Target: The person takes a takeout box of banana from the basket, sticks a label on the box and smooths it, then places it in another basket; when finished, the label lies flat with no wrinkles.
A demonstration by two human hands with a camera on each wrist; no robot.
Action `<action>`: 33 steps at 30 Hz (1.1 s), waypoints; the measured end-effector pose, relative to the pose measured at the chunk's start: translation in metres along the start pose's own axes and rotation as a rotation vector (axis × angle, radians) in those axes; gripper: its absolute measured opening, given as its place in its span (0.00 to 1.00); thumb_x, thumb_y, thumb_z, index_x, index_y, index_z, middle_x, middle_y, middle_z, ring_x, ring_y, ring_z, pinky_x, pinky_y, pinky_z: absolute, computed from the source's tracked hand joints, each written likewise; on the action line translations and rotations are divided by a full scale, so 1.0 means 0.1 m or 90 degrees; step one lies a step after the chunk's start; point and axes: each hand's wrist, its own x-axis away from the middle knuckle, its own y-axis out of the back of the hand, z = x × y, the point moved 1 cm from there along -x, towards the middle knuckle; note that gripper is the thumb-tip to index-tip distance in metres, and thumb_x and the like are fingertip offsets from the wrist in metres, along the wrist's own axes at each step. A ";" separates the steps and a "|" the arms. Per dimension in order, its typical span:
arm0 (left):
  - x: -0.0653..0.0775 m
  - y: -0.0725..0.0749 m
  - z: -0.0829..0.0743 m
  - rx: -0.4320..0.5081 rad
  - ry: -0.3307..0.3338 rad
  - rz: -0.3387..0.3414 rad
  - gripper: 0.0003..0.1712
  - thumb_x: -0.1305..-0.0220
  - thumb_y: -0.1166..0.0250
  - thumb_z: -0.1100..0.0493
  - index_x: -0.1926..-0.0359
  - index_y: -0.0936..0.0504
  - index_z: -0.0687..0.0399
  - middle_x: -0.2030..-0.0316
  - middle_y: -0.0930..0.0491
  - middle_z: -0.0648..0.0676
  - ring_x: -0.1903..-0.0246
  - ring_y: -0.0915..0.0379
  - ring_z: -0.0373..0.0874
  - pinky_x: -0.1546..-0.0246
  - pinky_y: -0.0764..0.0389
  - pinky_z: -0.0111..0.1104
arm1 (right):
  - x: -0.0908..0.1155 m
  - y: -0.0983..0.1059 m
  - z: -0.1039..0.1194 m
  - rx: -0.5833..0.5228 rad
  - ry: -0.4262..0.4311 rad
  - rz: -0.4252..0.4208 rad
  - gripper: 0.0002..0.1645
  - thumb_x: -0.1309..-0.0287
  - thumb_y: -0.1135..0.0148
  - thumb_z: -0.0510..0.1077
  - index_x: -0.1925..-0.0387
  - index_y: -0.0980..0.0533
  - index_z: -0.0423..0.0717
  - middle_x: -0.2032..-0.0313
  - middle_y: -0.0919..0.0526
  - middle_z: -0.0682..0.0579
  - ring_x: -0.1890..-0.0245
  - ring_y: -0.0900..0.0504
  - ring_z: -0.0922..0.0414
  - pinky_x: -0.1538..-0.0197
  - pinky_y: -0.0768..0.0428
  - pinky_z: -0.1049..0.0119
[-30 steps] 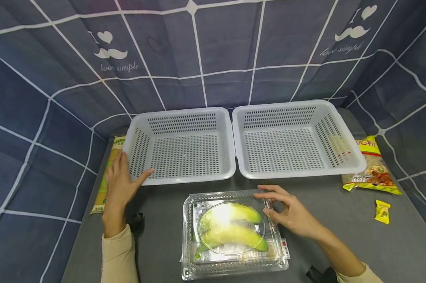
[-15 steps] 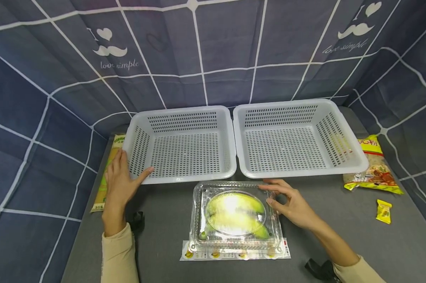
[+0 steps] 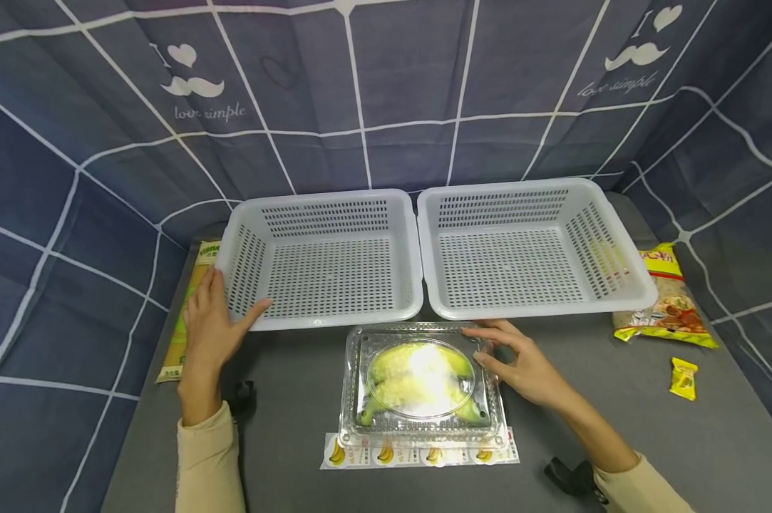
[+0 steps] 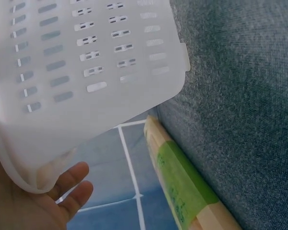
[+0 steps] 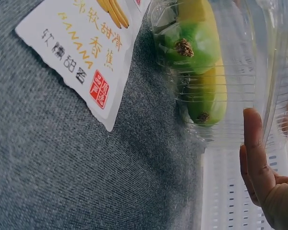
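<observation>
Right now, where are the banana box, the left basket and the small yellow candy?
banana box (image 3: 422, 381), head view, clear lid.
left basket (image 3: 324, 324), head view, front rim.
candy (image 3: 683, 377), head view, wrapper middle.

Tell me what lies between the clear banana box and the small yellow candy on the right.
In the head view, only the right hand, touching the banana box at its right edge, then bare grey tabletop up to the yellow candy.

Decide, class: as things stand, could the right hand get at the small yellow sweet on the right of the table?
Probably yes. The right hand rests at the banana box, and only bare table lies between it and the sweet. The noodle packet sits farther back, out of the way.
</observation>
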 end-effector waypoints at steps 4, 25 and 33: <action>-0.01 0.01 0.01 -0.002 0.001 -0.008 0.59 0.40 0.40 0.30 0.24 0.50 0.64 0.26 0.51 0.67 0.33 0.51 0.74 0.40 0.52 0.65 | -0.02 0.01 -0.01 0.001 0.002 0.005 0.25 0.37 0.37 0.35 0.39 0.25 0.44 0.37 0.34 0.38 0.71 0.24 0.60 0.79 0.20 0.60; 1.48 -0.15 -0.56 0.194 -0.245 0.185 0.37 0.47 0.25 0.56 0.35 0.26 0.40 0.30 0.37 0.55 0.34 0.41 0.52 0.43 0.45 0.45 | 0.04 0.06 -0.01 -0.026 -0.030 0.009 0.26 0.36 0.38 0.37 0.37 0.27 0.45 0.34 0.38 0.36 0.78 0.23 0.59 0.79 0.20 0.59; 1.86 -0.45 -0.54 0.261 -0.231 0.425 0.21 0.33 0.37 0.50 0.40 0.23 0.28 0.29 0.37 0.50 0.27 0.57 0.46 0.49 0.44 0.67 | 0.05 0.04 -0.01 -0.024 -0.039 0.002 0.25 0.36 0.38 0.38 0.37 0.26 0.46 0.34 0.38 0.38 0.76 0.23 0.60 0.79 0.20 0.58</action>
